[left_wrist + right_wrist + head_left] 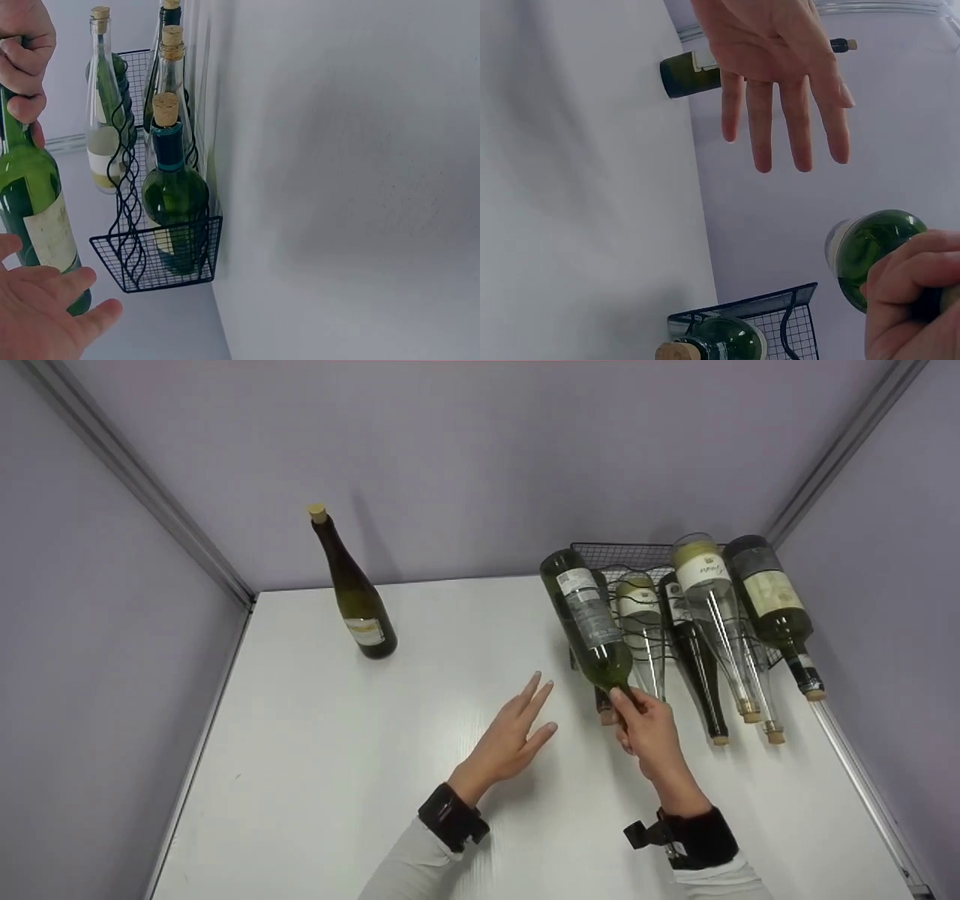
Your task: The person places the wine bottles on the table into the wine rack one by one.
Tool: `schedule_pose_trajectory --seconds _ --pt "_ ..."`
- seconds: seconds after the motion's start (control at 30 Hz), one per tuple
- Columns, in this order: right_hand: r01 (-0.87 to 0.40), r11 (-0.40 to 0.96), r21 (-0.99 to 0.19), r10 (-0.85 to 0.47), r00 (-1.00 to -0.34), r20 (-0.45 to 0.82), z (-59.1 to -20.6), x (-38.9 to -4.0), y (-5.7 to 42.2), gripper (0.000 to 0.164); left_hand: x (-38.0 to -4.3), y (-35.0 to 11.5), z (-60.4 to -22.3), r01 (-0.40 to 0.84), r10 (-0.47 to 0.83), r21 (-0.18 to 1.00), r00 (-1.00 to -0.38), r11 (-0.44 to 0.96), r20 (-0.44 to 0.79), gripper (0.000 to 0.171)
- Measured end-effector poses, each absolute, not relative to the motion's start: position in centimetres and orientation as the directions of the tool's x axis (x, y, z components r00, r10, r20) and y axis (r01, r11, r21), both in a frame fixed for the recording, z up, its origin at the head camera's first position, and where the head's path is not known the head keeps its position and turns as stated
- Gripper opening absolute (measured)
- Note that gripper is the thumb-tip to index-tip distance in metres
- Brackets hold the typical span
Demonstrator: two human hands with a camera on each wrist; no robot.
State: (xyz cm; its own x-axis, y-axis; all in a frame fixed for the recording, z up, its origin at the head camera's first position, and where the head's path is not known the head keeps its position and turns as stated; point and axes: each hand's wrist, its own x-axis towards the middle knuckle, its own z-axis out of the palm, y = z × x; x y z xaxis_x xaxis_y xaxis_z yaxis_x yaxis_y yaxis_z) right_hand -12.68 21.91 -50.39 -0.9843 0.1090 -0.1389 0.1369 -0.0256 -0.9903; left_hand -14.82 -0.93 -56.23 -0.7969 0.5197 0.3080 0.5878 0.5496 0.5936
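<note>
My right hand [651, 731] grips a green wine bottle [589, 615] by its neck; the bottle is tilted, with its base pointing up and away over the left end of the wire rack [622, 555]. The left hand [510, 735] hovers over the table to the left of that bottle, fingers spread and holding nothing. In the left wrist view, its fingers [67, 300] appear close to the lower part of the held bottle [37, 202]. Several corked bottles lie in the rack, among them a clear bottle [705, 585] and a dark bottle [694, 660].
A brown-green corked bottle [360, 596] stands upright on the white table [322, 772] at the back left. Grey walls [465, 465] enclose the table at the back and sides. Necks of the racked bottles stick out toward the front, one labelled bottle [772, 592] at the far right.
</note>
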Motion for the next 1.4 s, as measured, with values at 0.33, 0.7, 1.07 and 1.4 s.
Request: schedule_pose_trajectory --seconds 0.33,0.7,1.07,1.4 --pt "0.156 -0.052 -0.986 0.196 -0.967 -0.163 -50.5 -13.0 24.1 0.036 -14.8 0.3 -56.3 0.591 0.540 0.592 -0.791 0.548 0.290 0.060" --pt "0.192 -0.095 -0.977 0.247 -0.946 -0.211 -50.3 -14.2 26.1 0.035 -15.2 1.9 -56.3 0.620 0.585 0.557 -0.764 0.552 0.271 0.059" --pt "0.227 -0.156 -0.961 0.285 -0.921 -0.264 -51.0 -15.2 27.5 0.042 -14.9 2.6 -56.5 0.614 0.590 0.551 -0.768 0.565 0.251 0.061" --pt "0.219 -0.128 -0.967 0.346 -0.904 -0.250 -51.4 -16.6 27.7 0.028 -14.8 2.6 -56.5 0.618 0.592 0.540 -0.766 0.571 0.249 0.062"
